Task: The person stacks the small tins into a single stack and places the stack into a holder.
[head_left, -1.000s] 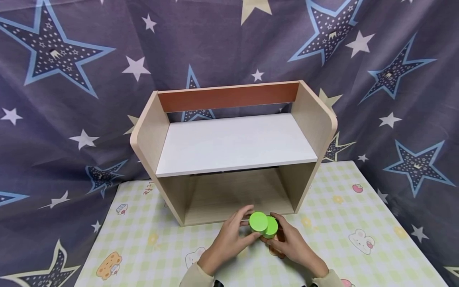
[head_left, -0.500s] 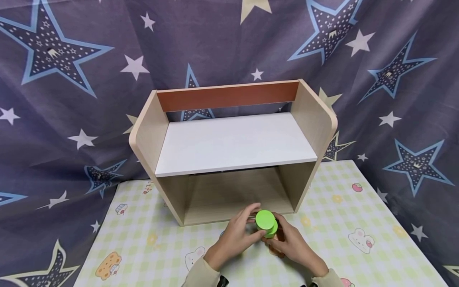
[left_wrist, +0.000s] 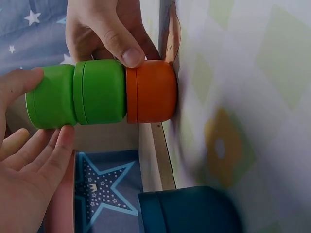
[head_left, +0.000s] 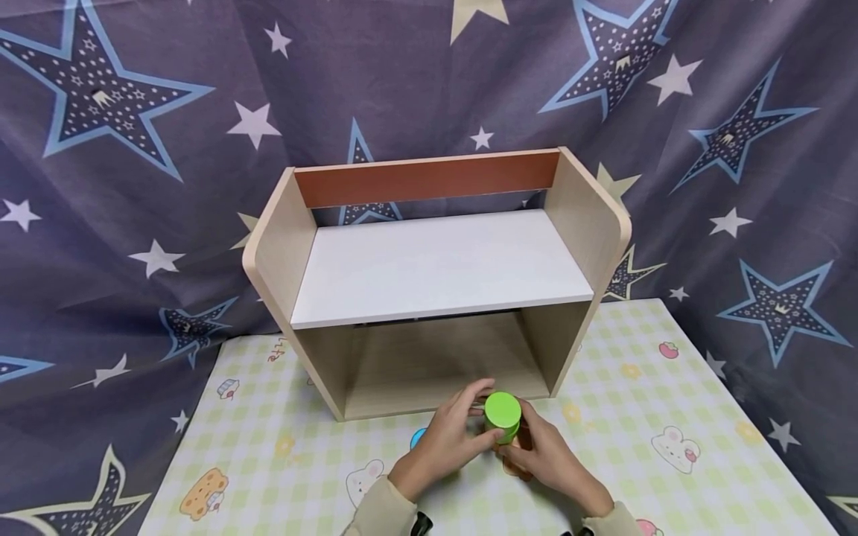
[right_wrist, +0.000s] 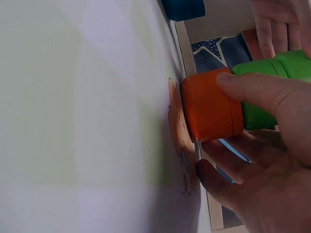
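Note:
Three small round lidded jars stand stacked on the table: an orange jar (left_wrist: pixel 154 92) at the bottom, a green jar (left_wrist: pixel 101 92) in the middle, and a second green jar (head_left: pixel 503 409) on top. My left hand (head_left: pixel 447 441) grips the top green jar between thumb and fingers, as the left wrist view shows. My right hand (head_left: pixel 555 460) holds the orange jar, its thumb near the seam with the middle jar and its fingers curled on the opposite side. Just left of my left hand is a blue jar (head_left: pixel 417 438), mostly hidden in the head view.
Behind the stack stands a wooden shelf unit (head_left: pixel 442 264) with a white upper board and an open lower compartment. A checked cloth with cartoon prints covers the table (head_left: pixel 281 484). A dark curtain (head_left: pixel 201 74) with stars hangs behind.
My left hand has moved right with the top green jar, which now sits over the middle one instead of beside it. The blue jar has come into sight. My right hand stays put.

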`<state>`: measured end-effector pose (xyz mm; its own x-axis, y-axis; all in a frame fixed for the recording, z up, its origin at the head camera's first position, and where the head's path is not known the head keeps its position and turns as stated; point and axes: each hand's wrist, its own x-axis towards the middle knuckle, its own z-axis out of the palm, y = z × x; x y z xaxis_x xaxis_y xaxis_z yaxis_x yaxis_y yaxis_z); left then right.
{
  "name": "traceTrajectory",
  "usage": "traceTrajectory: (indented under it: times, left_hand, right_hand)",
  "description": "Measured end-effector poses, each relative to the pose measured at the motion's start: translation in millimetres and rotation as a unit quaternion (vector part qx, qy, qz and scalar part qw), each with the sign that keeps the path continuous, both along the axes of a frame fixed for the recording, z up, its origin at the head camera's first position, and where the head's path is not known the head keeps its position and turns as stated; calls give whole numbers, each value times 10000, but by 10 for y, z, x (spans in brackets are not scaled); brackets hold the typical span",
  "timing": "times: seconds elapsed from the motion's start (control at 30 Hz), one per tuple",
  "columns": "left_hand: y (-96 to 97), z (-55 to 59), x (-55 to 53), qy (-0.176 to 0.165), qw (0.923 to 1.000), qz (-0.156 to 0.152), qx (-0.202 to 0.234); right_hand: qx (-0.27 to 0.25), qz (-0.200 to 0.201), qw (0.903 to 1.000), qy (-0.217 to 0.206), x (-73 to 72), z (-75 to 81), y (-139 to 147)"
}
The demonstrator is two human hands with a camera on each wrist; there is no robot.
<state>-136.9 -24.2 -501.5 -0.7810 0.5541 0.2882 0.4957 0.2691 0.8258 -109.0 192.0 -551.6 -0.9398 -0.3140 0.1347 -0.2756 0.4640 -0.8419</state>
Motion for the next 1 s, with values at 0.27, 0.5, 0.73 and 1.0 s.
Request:
traceTrajectory:
  times: [0.27,0.5,0.73,1.0]
  left_hand:
    - [32,7,-6,-45,10000,11,-31]
    - [32,11,1,-47,10000,38,-64]
    - [8,18,21,-122,9999,62,-92]
    - [-91,14,26,81,9997,231,-87]
  right_hand:
    - [-15,26,10000,-33,0,9,0]
    - [-32,3,10000,-18,4,15,0]
    - [-61,21,10000,24,10,13,-2]
    - [-46,-55,10000,39,10,2,-5]
